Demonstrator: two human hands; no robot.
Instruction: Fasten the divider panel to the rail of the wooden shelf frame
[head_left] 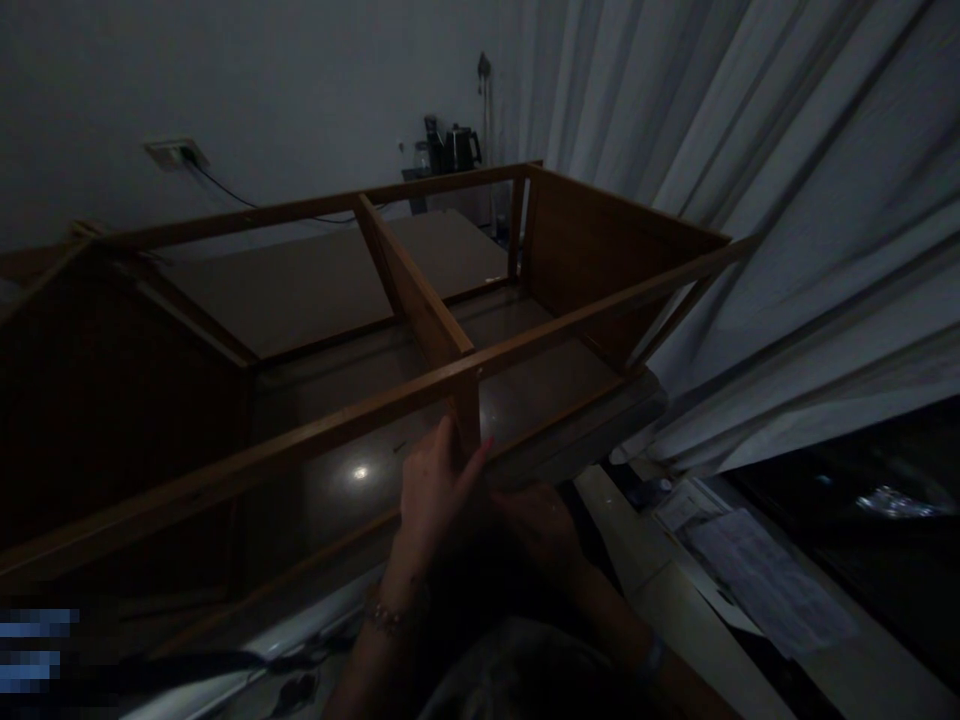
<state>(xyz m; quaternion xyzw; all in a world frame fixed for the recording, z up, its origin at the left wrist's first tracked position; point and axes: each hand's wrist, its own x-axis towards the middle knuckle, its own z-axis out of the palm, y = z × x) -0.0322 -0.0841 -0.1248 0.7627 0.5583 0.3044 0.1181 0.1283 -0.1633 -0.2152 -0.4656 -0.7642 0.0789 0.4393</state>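
Observation:
A brown wooden frame (592, 318) with panelled ends spans the view, its long rails running from lower left to upper right. My left hand (429, 487) is closed around the short upright post (468, 405) under the front rail, with the thumb on its right side. A beaded bracelet (386, 615) circles that wrist. My right hand (541, 525) is low and to the right of the post, its fingers curled inward. Deep shadow hides what those fingers hold, if anything. A middle divider (420, 285) joins the front and back rails.
A white curtain (817, 240) hangs on the right. Behind the frame are a kettle (459, 150) and a wall socket (174, 153) with a black cord. Papers (772, 580) lie at lower right. A pale board (322, 280) shows behind the frame. The light is dim.

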